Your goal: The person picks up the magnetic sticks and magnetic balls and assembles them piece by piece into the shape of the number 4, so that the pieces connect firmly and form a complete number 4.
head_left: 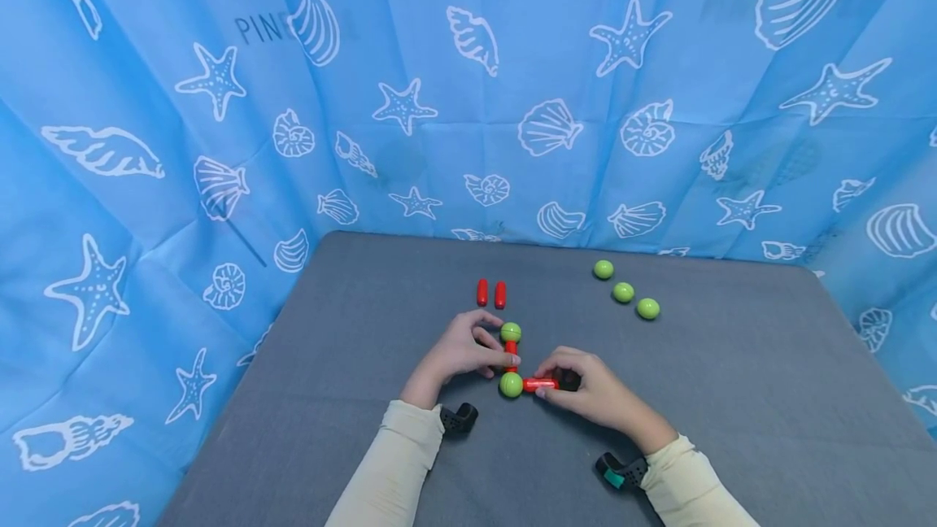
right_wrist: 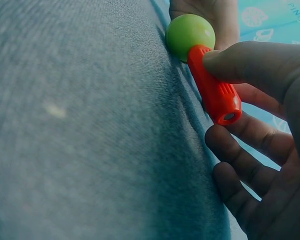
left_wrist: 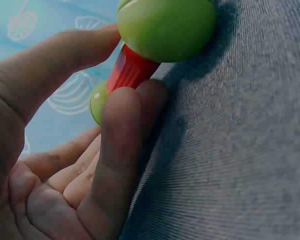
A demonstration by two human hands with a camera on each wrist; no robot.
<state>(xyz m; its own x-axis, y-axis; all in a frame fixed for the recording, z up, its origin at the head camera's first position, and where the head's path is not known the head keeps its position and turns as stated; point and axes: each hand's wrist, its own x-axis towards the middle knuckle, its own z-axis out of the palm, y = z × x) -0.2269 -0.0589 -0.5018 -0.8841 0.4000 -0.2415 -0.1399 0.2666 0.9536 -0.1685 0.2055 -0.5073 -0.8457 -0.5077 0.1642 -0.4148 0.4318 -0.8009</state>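
Note:
My left hand (head_left: 468, 346) pinches a red rod (head_left: 511, 354) that has a green ball at each end. The far ball (head_left: 511, 333) lies by the left fingers, and the near ball (left_wrist: 167, 30) looms large in the left wrist view. My right hand (head_left: 589, 385) holds a second red rod (right_wrist: 215, 90) between thumb and fingers. One end of that rod meets the near green ball (right_wrist: 190, 36), making a corner with the first rod. A small metal dot shows in its free end. The left fingers partly hide the first rod.
Two loose red rods, a left one (head_left: 482, 292) and a right one (head_left: 500, 295), lie beyond the left hand. Three green balls (head_left: 623, 292) form a slanting row at the back right. A grey cloth-covered table (head_left: 329, 348) meets a blue shell-print curtain (head_left: 454, 153).

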